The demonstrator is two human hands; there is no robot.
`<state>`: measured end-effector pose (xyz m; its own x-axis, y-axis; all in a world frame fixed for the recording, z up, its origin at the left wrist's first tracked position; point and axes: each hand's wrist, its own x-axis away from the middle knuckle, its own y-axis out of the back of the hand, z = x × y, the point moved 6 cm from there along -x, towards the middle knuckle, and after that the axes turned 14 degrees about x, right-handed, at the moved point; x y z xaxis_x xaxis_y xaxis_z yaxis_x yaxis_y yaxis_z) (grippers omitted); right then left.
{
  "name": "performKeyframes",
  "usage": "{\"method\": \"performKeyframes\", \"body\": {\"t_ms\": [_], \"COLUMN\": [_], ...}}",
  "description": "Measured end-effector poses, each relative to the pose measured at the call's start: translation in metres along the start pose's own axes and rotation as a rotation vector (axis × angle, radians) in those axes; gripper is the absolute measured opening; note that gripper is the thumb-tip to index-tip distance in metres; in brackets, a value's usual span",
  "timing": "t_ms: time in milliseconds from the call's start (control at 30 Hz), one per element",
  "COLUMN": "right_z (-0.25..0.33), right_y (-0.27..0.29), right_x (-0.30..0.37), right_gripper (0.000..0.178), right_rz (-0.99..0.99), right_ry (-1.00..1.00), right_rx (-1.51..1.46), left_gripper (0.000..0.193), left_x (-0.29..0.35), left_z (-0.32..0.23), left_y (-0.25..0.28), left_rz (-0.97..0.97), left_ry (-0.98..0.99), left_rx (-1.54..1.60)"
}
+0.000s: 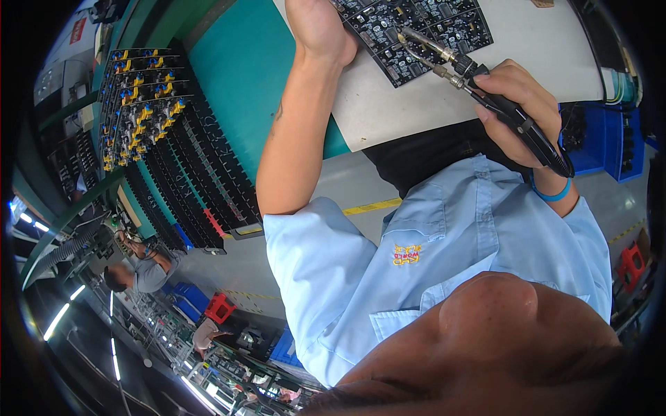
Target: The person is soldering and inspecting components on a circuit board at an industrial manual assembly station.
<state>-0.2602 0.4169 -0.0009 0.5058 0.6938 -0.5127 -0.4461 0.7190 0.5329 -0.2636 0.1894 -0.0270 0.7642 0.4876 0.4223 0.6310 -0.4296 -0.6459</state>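
My right hand [522,104] is wrapped round the black handle of a pair of soldering tweezers [510,114]. Their two metal arms reach up and left, with the tips close over a black circuit board panel [444,28] full of small components; whether they touch it I cannot tell. The panel lies on a pale mat [527,76]. At the panel's left edge is my left hand [318,31]; its fingers run out of the top of the picture, so its grip is hidden. A blue band [553,194] circles my right wrist.
Left of my left arm, a rack [142,104] holds boards with yellow and blue parts. Beside it stand rows of black slotted strips [208,156] on a green surface [239,76]. Blue bins [596,142] sit at the right. Another person [142,267] works further off at the left.
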Motion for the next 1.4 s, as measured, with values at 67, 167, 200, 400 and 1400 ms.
{"method": "performKeyframes", "body": {"t_ms": [67,167,200,400,1400], "right_z": [0.000,0.001,0.001,0.002,0.003], "right_y": [0.001,0.002,0.002,0.008,0.004], "right_x": [0.000,-0.001,-0.002,0.000,-0.002], "right_gripper": [0.042,0.042,0.042,0.042,0.041], "right_rz": [0.002,0.009,0.016,-0.003,0.008], "right_ry": [-0.003,-0.007,-0.010,-0.007,-0.019], "right_rx": [0.009,0.010,0.007,-0.003,0.004], "left_gripper": [0.060,0.060,0.059,0.050,0.034], "left_x": [0.005,0.006,0.006,-0.002,-0.003], "left_z": [-0.001,-0.001,-0.001,0.001,0.005], "left_y": [-0.005,-0.006,-0.006,0.000,0.003], "left_rz": [0.022,0.033,0.031,-0.035,-0.046], "left_ry": [0.017,0.016,0.008,-0.026,0.071], "left_rx": [-0.026,-0.028,-0.018,0.065,0.045]}}
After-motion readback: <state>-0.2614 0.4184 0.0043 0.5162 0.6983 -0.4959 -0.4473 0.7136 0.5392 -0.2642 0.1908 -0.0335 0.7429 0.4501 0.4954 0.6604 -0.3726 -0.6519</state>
